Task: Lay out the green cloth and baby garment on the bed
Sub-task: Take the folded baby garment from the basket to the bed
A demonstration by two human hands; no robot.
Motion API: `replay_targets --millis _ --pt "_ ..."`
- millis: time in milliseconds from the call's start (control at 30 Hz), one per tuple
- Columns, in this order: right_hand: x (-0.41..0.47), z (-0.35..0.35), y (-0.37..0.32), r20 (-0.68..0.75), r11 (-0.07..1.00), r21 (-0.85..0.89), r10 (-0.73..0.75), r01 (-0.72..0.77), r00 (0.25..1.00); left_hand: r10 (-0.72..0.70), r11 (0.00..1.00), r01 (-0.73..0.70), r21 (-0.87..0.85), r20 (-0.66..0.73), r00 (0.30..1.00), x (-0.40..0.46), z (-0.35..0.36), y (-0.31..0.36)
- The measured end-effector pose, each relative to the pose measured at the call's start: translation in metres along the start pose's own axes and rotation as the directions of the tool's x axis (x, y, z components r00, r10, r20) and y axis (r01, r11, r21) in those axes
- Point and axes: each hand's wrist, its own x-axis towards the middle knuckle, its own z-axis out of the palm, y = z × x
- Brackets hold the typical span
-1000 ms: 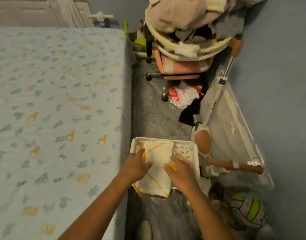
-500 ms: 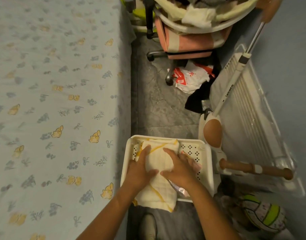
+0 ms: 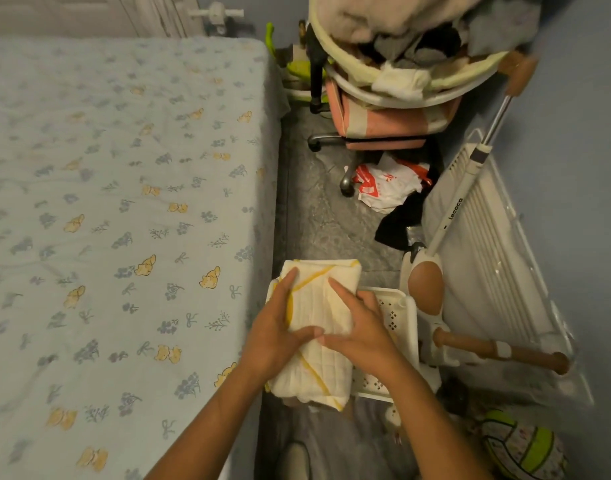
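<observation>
A folded cream cloth (image 3: pixel 318 370) with yellow edging is held between both hands, raised above a white perforated basket (image 3: pixel 398 308) on the floor. My left hand (image 3: pixel 274 327) grips the bundle's left side, its thumb across the top. On the right side, my right hand (image 3: pixel 361 329) grips it with the forefinger lying along the top. The bed (image 3: pixel 124 202), under a pale blue sheet printed with yellow and blue figures, lies to the left with nothing on it. No green cloth shows, and I cannot tell a baby garment apart in the bundle.
A narrow grey floor strip (image 3: pixel 318 220) runs between bed and wall. Beyond it stands a pink chair (image 3: pixel 383 123) heaped with clothes, with a plastic bag (image 3: pixel 387 185) below. A white scooter (image 3: pixel 446 258) and a white rack (image 3: pixel 498 258) lean at right. A ball (image 3: pixel 518 445) lies bottom right.
Both hands went from pressing on the cloth in the basket to gripping its sides. The bundle has risen out of the basket and shifted slightly left, toward the bed.
</observation>
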Motion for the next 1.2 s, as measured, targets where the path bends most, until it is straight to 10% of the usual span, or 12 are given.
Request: replay_targets --millis 467,900,1200 --pt "-0.144 0.062 -0.178 0.180 0.937 0.129 -0.343 0.324 0.922 0.063 0.996 -0.081 -0.028 -0.411 0.909 -0.210 -0.155 0.057" --pt "-0.244 0.347 -0.360 0.399 0.910 0.043 -0.395 0.413 0.828 -0.249 0.954 0.083 -0.287 -0.614 0.749 -0.424 -0.404 -0.075" --pt "-0.271 0.539 -0.457 0.431 0.926 -0.045 -0.320 0.374 0.844 -0.356 0.894 0.127 -0.430 -0.505 0.786 -0.502 -0.576 -0.194"
